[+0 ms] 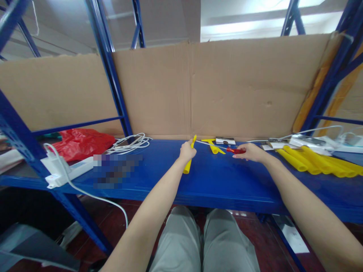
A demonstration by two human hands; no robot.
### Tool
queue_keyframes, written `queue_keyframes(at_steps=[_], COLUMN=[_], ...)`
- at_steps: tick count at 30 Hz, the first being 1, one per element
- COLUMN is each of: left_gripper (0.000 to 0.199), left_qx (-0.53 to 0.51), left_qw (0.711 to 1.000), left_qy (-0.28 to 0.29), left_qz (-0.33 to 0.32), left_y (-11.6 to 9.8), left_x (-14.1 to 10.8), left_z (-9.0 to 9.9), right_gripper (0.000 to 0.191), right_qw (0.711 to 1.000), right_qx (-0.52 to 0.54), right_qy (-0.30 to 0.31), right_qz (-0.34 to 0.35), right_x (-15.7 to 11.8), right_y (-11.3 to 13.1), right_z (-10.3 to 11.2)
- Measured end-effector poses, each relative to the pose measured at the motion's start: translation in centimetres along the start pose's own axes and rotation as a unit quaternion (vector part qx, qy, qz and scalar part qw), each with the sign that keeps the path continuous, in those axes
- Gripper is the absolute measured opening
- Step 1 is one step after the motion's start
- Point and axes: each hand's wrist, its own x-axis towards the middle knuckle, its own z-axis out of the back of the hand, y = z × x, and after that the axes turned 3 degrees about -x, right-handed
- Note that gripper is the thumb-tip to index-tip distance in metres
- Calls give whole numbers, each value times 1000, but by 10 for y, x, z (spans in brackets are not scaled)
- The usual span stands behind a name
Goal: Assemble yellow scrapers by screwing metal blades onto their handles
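Observation:
My left hand (187, 151) is closed around a yellow plastic piece (186, 168). The piece's tube-like lower end shows below my fist, and a thin yellow part rises above it. In my right hand (252, 152) is a screwdriver with a red handle (236, 150). Its long metal shaft points left, toward the yellow piece; whether the tip touches it I cannot tell. Between my hands, another yellow T-shaped piece (214, 149) lies on the blue shelf (215, 177), partly behind the shaft.
Several yellow tubes (317, 160) lie in a row at the right. A small black-and-white box (225, 141) sits against the cardboard wall (241, 87). To the left are a white power strip (81, 168), coiled white cable (133, 143) and a red plastic bag (83, 144). Blue posts frame the shelf.

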Motion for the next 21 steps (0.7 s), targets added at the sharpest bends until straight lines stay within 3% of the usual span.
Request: queue_keyframes(at_steps=[3, 8, 21], left_gripper=[60, 62, 62], left_qx=[56, 45, 28], left_qw=[997, 998, 998], left_qy=[-23, -5, -23], left_qz=[-44, -37, -50], left_y=[-2, -1, 2], left_x=[-3, -2, 1], left_z=[0, 0, -3], right_gripper=[17, 22, 16], right_qw=[998, 994, 992], right_qx=[-29, -51, -94], right_qy=[-19, -63, -56], right_qz=[43, 70, 67], right_x=[3, 4, 1], right_y=[-2, -1, 1], right_z=[-4, -7, -5])
